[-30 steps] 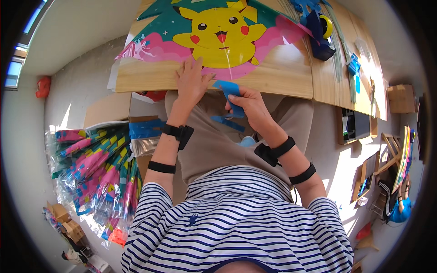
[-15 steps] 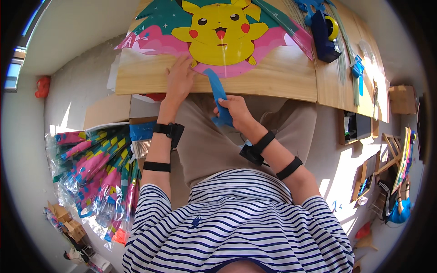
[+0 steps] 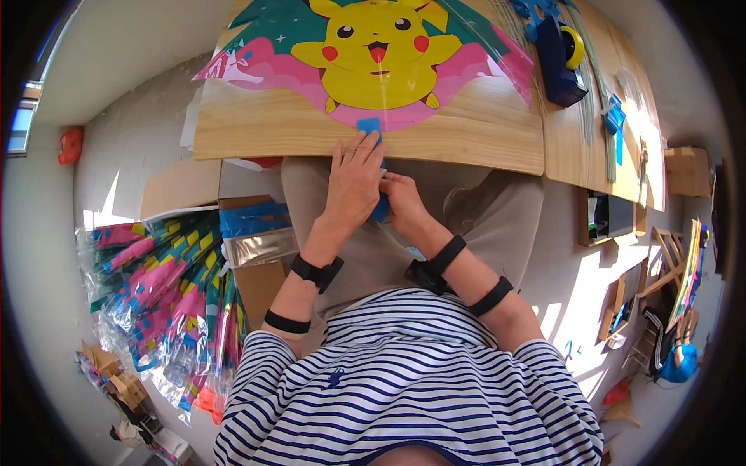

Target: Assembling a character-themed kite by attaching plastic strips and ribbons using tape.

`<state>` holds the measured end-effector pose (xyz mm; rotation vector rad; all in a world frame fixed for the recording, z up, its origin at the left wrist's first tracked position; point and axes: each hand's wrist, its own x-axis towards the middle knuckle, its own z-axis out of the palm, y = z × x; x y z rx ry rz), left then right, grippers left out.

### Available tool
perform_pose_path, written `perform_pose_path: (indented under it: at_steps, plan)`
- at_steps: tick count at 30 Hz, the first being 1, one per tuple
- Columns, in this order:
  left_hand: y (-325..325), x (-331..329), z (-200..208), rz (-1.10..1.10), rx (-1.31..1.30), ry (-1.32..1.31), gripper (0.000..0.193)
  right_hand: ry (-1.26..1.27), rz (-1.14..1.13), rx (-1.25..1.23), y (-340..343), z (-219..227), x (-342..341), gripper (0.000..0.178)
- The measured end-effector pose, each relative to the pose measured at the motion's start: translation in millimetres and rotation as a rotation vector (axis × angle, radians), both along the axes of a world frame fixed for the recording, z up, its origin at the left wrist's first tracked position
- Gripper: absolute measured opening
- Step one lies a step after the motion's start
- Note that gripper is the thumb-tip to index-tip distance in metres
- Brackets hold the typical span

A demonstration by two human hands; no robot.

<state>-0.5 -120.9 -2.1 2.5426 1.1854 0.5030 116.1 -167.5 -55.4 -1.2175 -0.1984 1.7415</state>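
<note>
Fingers (image 3: 360, 144) of the left hand (image 3: 351, 188) lie nearly straight, spread a little over a blue strip (image 3: 369, 125) just above the centre of the frame. The strip's upper end overlaps the bottom edge of the printed sheet (image 3: 379, 66) at top centre, on the table (image 3: 474, 138). Fingers of the right hand (image 3: 404, 203), bent and closed, grip the strip's lower part beside the left hand; their tips are partly hidden. At upper right stands a dark blue dispenser (image 3: 553, 66) with a yellow roll (image 3: 573, 46); colourful packets (image 3: 167, 287) fan out at lower left.
</note>
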Motion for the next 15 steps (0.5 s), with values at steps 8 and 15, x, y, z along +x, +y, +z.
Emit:
perform_pose_path:
  at_steps: [8, 15]
  plan:
    - [-0.4, 1.2, 1.5, 0.004, -0.010, 0.028, 0.043, -0.020, 0.048, 0.005, -3.4, -7.4, 2.7, 0.017]
    - [-2.8, 0.5, 0.8, 0.004, -0.013, 0.026, 0.043, -0.050, 0.057, 0.026, -7.5, -12.4, 0.7, 0.017]
